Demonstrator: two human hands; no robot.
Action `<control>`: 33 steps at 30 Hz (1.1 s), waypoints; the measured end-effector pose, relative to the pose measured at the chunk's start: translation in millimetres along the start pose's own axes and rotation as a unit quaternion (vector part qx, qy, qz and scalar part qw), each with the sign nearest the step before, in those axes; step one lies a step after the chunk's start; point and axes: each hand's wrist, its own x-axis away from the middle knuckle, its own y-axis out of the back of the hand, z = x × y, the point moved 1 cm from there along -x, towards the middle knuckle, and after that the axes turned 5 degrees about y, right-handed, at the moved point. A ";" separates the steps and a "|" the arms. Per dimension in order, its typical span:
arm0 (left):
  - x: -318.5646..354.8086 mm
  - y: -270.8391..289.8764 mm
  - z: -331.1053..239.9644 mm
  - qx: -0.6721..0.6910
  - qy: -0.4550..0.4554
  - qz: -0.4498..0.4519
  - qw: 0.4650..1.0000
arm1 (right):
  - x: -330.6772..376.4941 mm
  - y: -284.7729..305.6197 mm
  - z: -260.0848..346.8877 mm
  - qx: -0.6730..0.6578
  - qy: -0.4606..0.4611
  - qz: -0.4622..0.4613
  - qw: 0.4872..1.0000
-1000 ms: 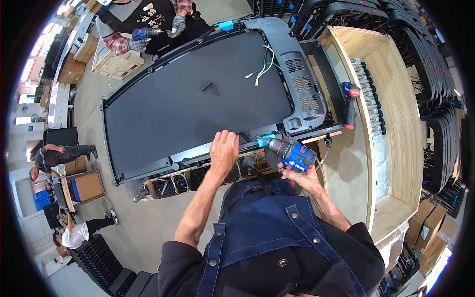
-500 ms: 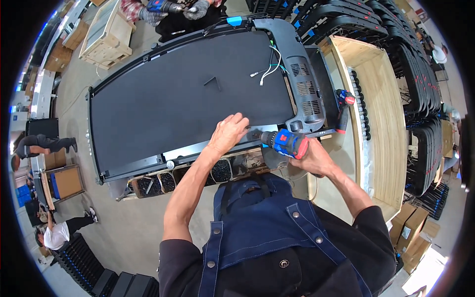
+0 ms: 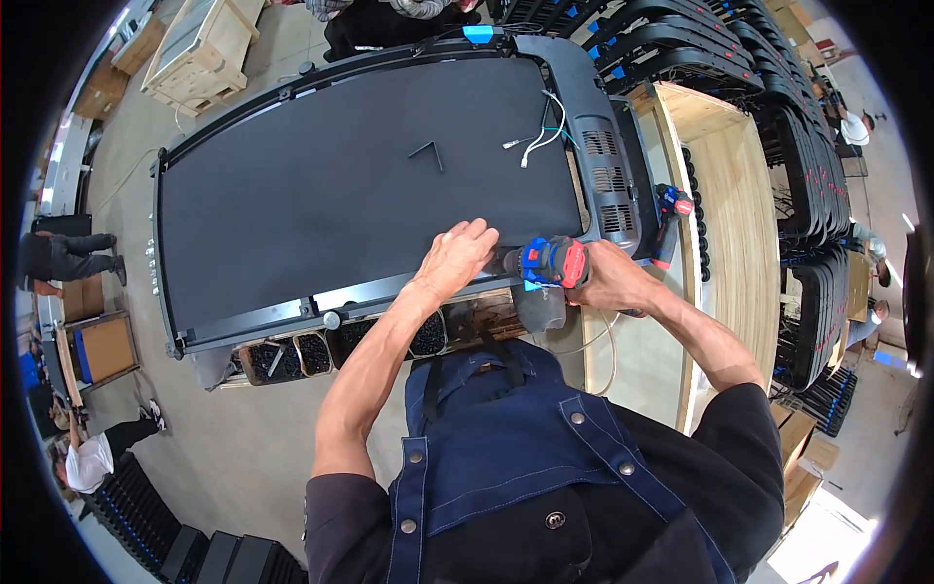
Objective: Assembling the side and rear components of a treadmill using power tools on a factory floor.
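Note:
A blue and red cordless drill (image 3: 553, 261) is gripped in my right hand (image 3: 615, 277), its front end pointing left along the near side rail of a treadmill deck (image 3: 350, 170). Close to the drill's tip, my left hand (image 3: 455, 257) rests at that rail with fingers curled together. What those fingers hold, if anything, is hidden. A black L-shaped hex key (image 3: 437, 159) lies on the dark running belt. White and green wires with connectors (image 3: 532, 148) spread beside the grey motor cover (image 3: 605, 156) at the right end.
Beyond the deck are another person's gloved hands (image 3: 420, 6). A second drill (image 3: 671, 206) sits right of the motor cover, beside a long wooden crate (image 3: 735, 253). Bins of dark small parts (image 3: 282, 358) stand under the near rail. Stacked black frames (image 3: 817, 175) rise at right.
My right hand and the drill have shifted slightly upward and the drill has turned. My left hand stays near the tip. The view has moved a little, and the other person's drill has left it.

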 end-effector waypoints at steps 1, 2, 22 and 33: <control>-0.2 0.0 0.4 0.002 0.003 0.004 1.000 | -1.0 0.2 2.1 0.001 -0.002 0.002 1.000; -0.4 0.0 0.7 0.004 0.005 0.009 1.000 | -1.5 0.5 4.4 0.012 -0.012 0.008 1.000; 4.3 -3.8 11.2 0.068 -0.008 -0.013 0.998 | -35.9 5.2 55.0 0.188 -0.095 0.102 0.972; 179.1 -78.6 1.2 0.093 0.272 -0.076 0.955 | -37.4 13.3 54.5 0.212 0.000 0.086 0.973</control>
